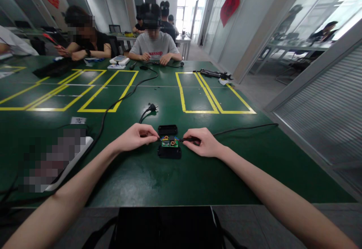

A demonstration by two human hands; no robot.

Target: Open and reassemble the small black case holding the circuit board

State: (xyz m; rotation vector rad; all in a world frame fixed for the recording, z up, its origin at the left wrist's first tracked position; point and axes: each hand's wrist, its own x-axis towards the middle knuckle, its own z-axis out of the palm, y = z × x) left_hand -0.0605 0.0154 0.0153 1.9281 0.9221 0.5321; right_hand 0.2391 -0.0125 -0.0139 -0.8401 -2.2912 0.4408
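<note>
A small green circuit board point(170, 142) with copper coils and blue parts lies in front of me. Behind it is one black plastic casing half point(167, 129), and on the near side lies the other half point(169, 152). My left hand point(140, 136) is closed in a pinch at the board's left end, on what looks like the black plug cord; the fingers partly hide it. That cord's two-pin plug point(153, 108) rests beyond the hand. At the right end, my right hand point(201, 141) is closed around a black cable point(243, 128) that runs off to the right.
On the left lies a white-edged device point(70, 166), mostly blurred out, beside a long black cable point(104, 117). Yellow tape point(200, 112) outlines areas on the green table point(209, 181). A black folded stand point(212, 74) lies far right. Co-workers point(154, 45) sit across.
</note>
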